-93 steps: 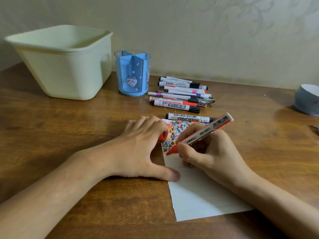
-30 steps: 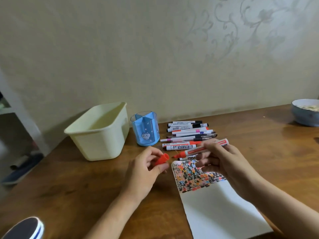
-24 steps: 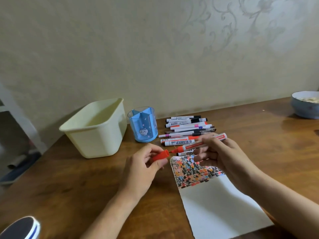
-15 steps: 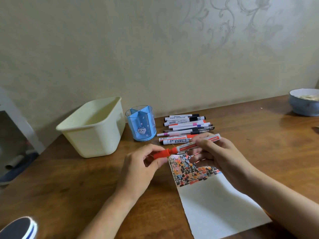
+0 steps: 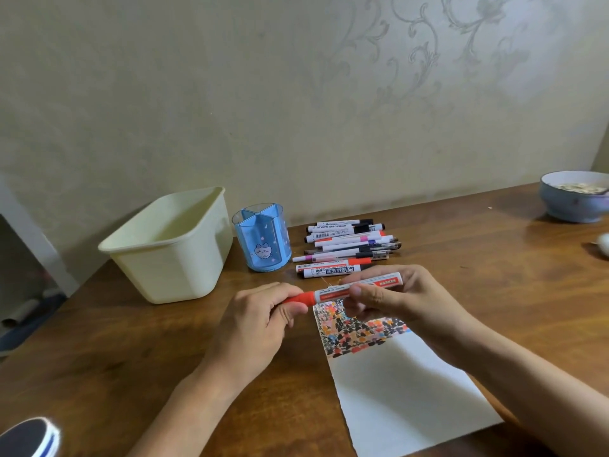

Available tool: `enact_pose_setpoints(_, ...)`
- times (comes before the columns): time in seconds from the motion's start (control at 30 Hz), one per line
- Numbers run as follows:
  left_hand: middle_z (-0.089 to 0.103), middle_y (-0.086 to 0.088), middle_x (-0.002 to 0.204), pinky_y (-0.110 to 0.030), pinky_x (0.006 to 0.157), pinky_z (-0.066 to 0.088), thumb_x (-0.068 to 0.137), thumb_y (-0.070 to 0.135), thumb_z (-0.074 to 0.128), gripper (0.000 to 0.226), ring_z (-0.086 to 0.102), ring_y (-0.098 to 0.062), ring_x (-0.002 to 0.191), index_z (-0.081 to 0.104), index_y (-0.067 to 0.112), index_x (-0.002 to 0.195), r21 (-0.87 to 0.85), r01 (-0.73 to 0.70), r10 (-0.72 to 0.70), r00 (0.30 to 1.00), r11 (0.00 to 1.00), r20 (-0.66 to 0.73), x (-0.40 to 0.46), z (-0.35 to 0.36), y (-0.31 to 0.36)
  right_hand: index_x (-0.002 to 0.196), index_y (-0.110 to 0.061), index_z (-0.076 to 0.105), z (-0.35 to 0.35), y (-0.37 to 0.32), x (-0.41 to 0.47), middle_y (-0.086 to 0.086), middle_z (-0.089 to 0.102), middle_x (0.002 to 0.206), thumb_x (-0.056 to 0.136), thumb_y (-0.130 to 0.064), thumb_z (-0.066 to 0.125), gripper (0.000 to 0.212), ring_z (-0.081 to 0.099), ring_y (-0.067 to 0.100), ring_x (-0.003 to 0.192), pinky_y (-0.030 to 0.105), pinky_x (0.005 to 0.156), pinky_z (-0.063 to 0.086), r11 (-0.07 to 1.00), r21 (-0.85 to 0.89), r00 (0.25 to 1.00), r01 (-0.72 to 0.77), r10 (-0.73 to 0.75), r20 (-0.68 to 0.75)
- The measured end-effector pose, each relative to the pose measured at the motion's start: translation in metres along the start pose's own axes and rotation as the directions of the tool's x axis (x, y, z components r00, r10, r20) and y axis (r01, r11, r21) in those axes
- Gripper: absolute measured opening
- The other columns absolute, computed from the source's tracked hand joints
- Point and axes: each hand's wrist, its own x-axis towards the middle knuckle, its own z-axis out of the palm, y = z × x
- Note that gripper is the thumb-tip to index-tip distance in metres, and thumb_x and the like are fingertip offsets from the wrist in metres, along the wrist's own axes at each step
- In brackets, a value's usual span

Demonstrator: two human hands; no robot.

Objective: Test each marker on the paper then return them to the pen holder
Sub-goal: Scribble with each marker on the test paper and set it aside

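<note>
Head: bin (image 5: 171, 255) beside pen holder (image 5: 262, 243).

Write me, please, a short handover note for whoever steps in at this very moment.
Left hand pinches the red cap, seated on the marker. Right hand grips the marker's barrel, level above the paper's top edge.
Holder stands empty behind, beside the cream bin. The other markers lie in a pile right of the holder.
Done: the paper's top strip is full of colour marks; the red marker looks capped.
Left: put this marker in the holder; every marker in the pile still has to go in, tested first if needed.
</note>
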Motion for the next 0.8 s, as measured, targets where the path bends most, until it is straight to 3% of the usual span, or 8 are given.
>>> enact_pose_setpoints(0.2,0.054,0.034,0.079,-0.006,0.06,0.047,0.08,0.059,0.046,0.054,0.058,0.008,0.088,0.073,0.023,0.109,0.029,-0.068,0.069,0.997,0.997,-0.036,-0.001,-0.008,0.011,0.084,-0.012,0.078,0.004,-0.002,-0.003,0.018,0.075,0.092,0.081,-0.03,0.072,0.019,0.074,0.03,0.089,0.03,0.077,0.058,0.994,0.101,0.999,-0.039,0.039,0.01)
enact_pose_setpoints(0.37,0.052,0.042,0.102,-0.005,0.077,0.046,0.077,0.058,0.057,0.048,0.051,0.017,0.103,0.063,0.047,0.124,0.108,-0.045,0.039,0.998,0.993,0.058,0.005,-0.031,0.018,0.072,-0.018,0.08,0.013,-0.005,-0.001,0.014,0.076,0.085,0.079,-0.034,0.074,0.018,0.074,0.026,0.082,0.032,0.076,0.059,0.989,0.149,1.0,-0.023,0.022,0.007)
enact_pose_setpoints(0.43,0.06,0.035,0.105,-0.014,0.079,0.052,0.08,0.059,0.059,0.044,0.054,0.01,0.105,0.061,0.049,0.123,0.135,-0.086,0.077,0.995,0.987,0.068,0.005,-0.033,0.023,0.081,-0.018,0.081,0.019,-0.004,-0.002,0.012,0.076,0.082,0.078,-0.045,0.081,0.027,0.074,0.024,0.08,0.034,0.079,0.06,0.99,0.139,0.999,-0.005,0.0,0.036)
enact_pose_setpoints(0.5,0.067,0.026,0.105,-0.019,0.078,0.053,0.087,0.049,0.062,0.03,0.058,0.005,0.102,0.067,0.04,0.115,0.177,-0.139,0.129,0.989,0.974,0.068,0.005,-0.032,0.025,0.096,-0.021,0.081,0.023,-0.002,-0.004,0.008,0.077,0.084,0.068,-0.053,0.083,0.042,0.074,0.021,0.081,0.035,0.08,0.059,0.991,0.13,0.999,-0.003,-0.004,0.05)
enact_pose_setpoints(0.6,0.067,0.02,0.101,-0.013,0.077,0.047,0.089,0.035,0.068,0.016,0.058,0.003,0.097,0.071,0.033,0.105,0.211,-0.122,0.119,0.993,0.97,0.024,0.012,-0.043,0.017,0.119,-0.03,0.067,0.025,0.002,-0.001,0.009,0.078,0.098,0.079,-0.041,0.082,0.044,0.075,0.023,0.091,0.036,0.084,0.06,0.99,0.141,0.998,-0.002,-0.006,0.056)
enact_pose_setpoints(0.7,0.067,0.017,0.088,-0.018,0.073,0.046,0.085,0.025,0.075,0.009,0.06,-0.002,0.083,0.072,0.028,0.093,0.262,-0.027,0.066,0.988,0.965,-0.14,0.03,-0.072,-0.001,0.129,-0.034,0.057,0.023,0.006,0.001,0.006,0.077,0.101,0.076,-0.04,0.073,0.056,0.074,0.018,0.096,0.037,0.088,0.06,0.998,0.065,1.0,0.022,-0.024,0.02)
enact_pose_setpoints(0.8,0.068,0.011,0.084,-0.03,0.073,0.049,0.081,0.018,0.079,0.012,0.062,-0.011,0.077,0.072,0.025,0.088,0.313,0.138,-0.042,0.955,0.94,-0.294,0.055,-0.108,-0.028,0.133,-0.042,0.057,0.022,0.014,0.005,-0.01,0.072,0.117,0.081,-0.048,0.07,0.054,0.068,0.004,0.106,0.033,0.09,0.06,0.982,-0.161,0.995,0.098,-0.1,-0.002)
